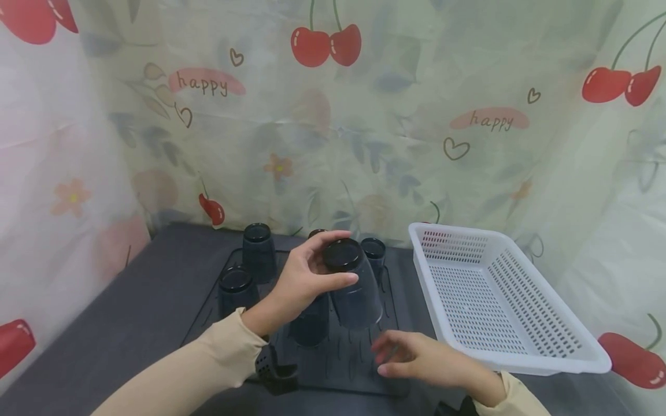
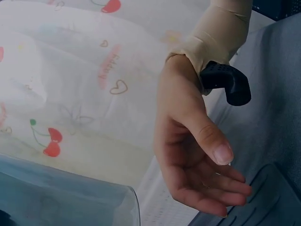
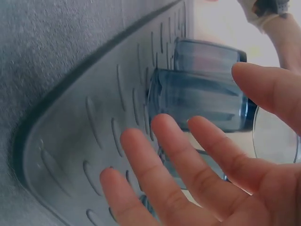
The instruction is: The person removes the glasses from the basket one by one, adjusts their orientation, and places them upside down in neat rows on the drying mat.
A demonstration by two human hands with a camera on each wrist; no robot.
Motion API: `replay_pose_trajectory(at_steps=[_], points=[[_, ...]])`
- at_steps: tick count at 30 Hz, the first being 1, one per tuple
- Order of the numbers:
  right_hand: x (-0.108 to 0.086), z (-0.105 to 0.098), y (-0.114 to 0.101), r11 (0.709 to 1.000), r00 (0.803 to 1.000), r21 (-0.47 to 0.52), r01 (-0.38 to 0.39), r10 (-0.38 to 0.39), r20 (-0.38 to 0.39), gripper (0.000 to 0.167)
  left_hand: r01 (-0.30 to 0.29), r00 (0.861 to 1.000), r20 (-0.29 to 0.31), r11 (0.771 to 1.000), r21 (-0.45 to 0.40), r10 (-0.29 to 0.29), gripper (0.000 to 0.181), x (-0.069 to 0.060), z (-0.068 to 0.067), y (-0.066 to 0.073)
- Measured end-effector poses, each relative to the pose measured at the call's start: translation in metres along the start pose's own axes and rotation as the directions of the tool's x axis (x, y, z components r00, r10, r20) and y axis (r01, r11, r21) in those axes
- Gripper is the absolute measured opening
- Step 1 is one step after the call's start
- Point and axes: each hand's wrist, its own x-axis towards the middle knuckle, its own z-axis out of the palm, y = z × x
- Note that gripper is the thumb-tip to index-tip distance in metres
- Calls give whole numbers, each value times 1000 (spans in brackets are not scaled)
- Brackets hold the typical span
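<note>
My left hand (image 1: pixel 307 277) grips a dark tinted drinking glass (image 1: pixel 359 300) near its base, between thumb and fingers. The glass is upside down and slightly tilted, lifted above a dark ridged drying mat (image 1: pixel 354 370). In the left wrist view, part of the glass (image 2: pixel 66 197) fills the lower left corner. Below and to the right of its rim, my right hand (image 1: pixel 426 358) hovers with loosely bent fingers, holding nothing. In the right wrist view its fingers (image 3: pixel 174 183) are spread apart, and the held glass's round rim (image 3: pixel 277 136) shows behind them.
Several other tinted glasses stand upside down on the mat, among them one at back left (image 1: pixel 258 254), one at front left (image 1: pixel 237 292) and one at back right (image 1: pixel 373 254). A white perforated basket (image 1: pixel 426 289) sits right of the mat. A printed curtain (image 1: pixel 364 144) hangs behind.
</note>
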Motion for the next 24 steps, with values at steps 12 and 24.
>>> replay_pose_trajectory(at_steps=[12, 24], points=[[0, 11, 4, 993, 990, 99, 67, -78, 114, 26, 19, 1000, -21, 998, 53, -18, 67, 6, 17, -14], [1, 15, 10, 988, 979, 126, 84, -106, 172, 25, 94, 995, -60, 981, 168, -85, 67, 10, 36, -34]])
